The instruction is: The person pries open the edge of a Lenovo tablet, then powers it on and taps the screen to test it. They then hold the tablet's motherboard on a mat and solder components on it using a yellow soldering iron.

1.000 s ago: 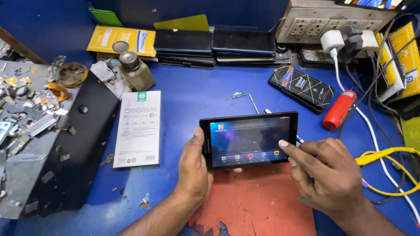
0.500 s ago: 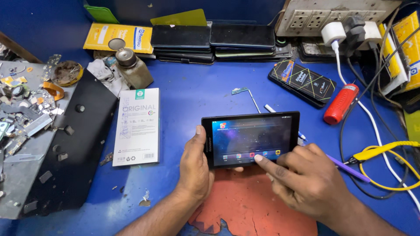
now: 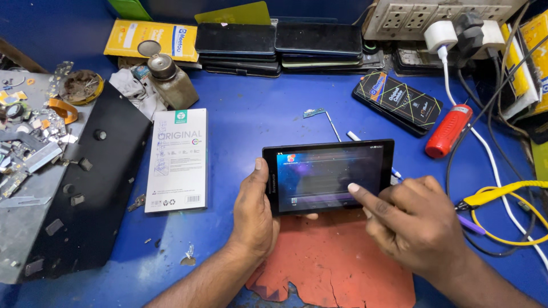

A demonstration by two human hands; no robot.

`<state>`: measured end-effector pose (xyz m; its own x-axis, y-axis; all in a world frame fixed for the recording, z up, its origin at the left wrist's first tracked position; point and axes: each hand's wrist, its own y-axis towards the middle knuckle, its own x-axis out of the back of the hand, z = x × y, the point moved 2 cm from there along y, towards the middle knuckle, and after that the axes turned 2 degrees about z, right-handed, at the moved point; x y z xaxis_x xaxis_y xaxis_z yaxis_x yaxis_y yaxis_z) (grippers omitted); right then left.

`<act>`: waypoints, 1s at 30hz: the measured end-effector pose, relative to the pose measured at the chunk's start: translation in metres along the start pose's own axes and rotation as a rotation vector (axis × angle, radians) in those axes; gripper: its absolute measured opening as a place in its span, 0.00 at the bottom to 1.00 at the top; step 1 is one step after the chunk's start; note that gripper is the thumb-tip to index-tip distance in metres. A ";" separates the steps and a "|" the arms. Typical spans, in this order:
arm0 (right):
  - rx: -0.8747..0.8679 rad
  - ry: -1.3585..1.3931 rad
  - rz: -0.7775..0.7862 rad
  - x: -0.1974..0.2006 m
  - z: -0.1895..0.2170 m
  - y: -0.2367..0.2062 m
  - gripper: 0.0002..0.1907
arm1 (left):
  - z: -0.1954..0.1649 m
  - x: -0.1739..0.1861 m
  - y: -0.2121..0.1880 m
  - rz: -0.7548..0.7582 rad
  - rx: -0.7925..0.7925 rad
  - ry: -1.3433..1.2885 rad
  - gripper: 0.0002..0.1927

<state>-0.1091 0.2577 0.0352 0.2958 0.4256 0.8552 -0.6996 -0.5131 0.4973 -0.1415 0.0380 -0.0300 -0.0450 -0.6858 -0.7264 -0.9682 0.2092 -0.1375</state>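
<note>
Head view: tablet [image 3: 328,177], long axis left-right, above red mat [image 3: 337,262]. Left hand [image 3: 254,214] grips its left edge. Right hand [image 3: 414,219], fingers curled, forefinger apparently touching screen.

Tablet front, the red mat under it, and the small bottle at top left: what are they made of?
Tablet: glossy glass front, black plastic-looking bezel. Red mat: matte rubbery sheet, cracked with torn edges. Bottle: dull tarnished metal, likely brass or steel.
</note>
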 end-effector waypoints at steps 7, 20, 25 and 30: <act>-0.014 -0.024 -0.018 -0.001 -0.005 -0.003 0.26 | -0.002 -0.001 -0.001 -0.015 0.017 0.015 0.31; -0.027 -0.025 -0.052 0.001 -0.005 -0.004 0.27 | -0.001 -0.002 -0.001 -0.004 0.018 0.030 0.32; -0.032 -0.022 -0.045 0.001 -0.006 -0.004 0.27 | -0.002 -0.002 -0.001 -0.015 0.028 0.028 0.31; -0.029 -0.016 -0.053 0.001 -0.006 -0.006 0.27 | -0.002 -0.002 -0.001 0.005 0.010 0.017 0.31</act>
<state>-0.1085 0.2661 0.0324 0.3428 0.4396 0.8302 -0.7015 -0.4680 0.5375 -0.1405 0.0380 -0.0273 -0.0538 -0.6963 -0.7158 -0.9653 0.2197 -0.1412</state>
